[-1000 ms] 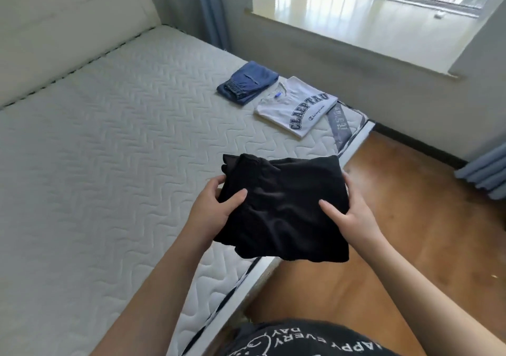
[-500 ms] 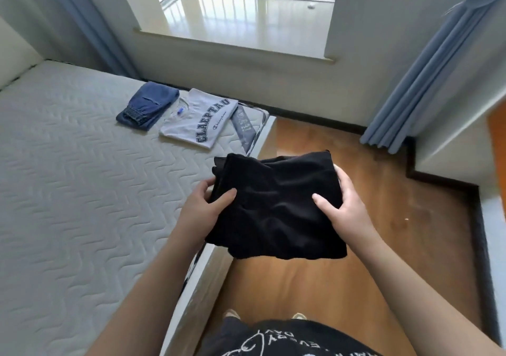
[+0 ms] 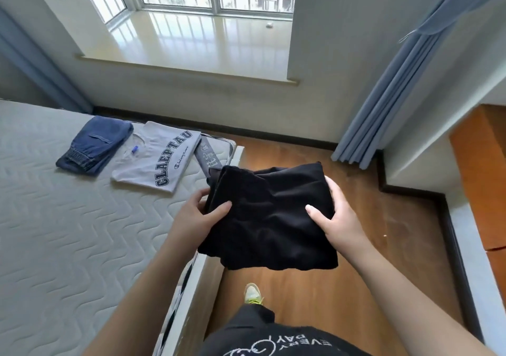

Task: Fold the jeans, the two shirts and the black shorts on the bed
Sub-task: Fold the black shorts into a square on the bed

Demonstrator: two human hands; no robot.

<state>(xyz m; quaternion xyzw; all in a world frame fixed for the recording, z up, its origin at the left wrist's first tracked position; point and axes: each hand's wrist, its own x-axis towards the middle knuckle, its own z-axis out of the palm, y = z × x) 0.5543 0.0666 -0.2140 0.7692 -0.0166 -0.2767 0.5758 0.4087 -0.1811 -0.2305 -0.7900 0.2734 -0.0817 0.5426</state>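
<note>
Black shorts [image 3: 269, 216] folded, held over bed [image 3: 68, 232] edge.
Left hand [image 3: 198, 217] and right hand [image 3: 335, 216] each grip a side.

Bare forearms, no sleeves reaching the wrists. Black top [image 3: 276, 342] with white print, letters reading "EVERY DAY" upside down beside a looping outline. Black trousers [image 3: 254, 314]. Pale shoe [image 3: 252, 293] with yellow-green laces.
</note>
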